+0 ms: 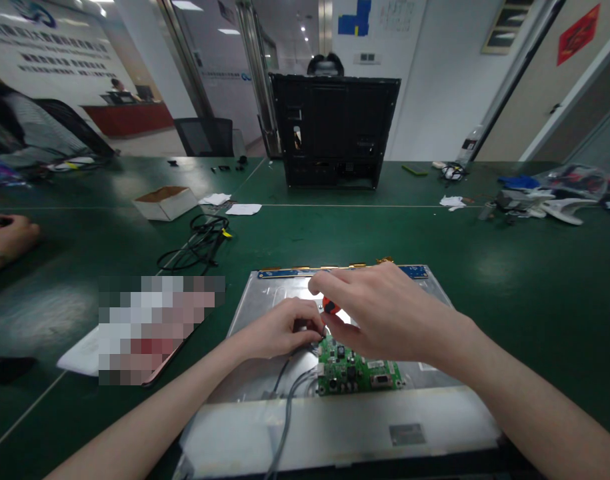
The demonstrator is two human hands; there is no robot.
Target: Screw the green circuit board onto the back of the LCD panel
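From the head view, I look down past two bare forearms onto a flat metal-backed panel [255,300] lying on the green worktop [505,287]. A green circuit board [357,370] sits on the panel, component side up, close to the person; laid this way, every part of it seems easy to reach from above.

The right hand [372,313] curls round an orange-and-black handle [329,305], thumb and forefinger on either side of it. It looks like a small screwdriver held upright, presumably so that its tip bears straight down, though the tip is hidden from me. The left hand [299,327] meets it at the board's far left corner, fingers bent and drawn together, perhaps to steady something small there. Whether they pinch the tool or a part, I cannot tell.

Grey cables [285,433] run from the board's left edge toward the person, which appears to leave that far corner free of them. Further off, a black housing [335,133] stands upright, seemingly set back to leave room for the panel. A coiled black cable [199,243] and a shallow box [167,207] lie off to the left, out of the forearms' way.
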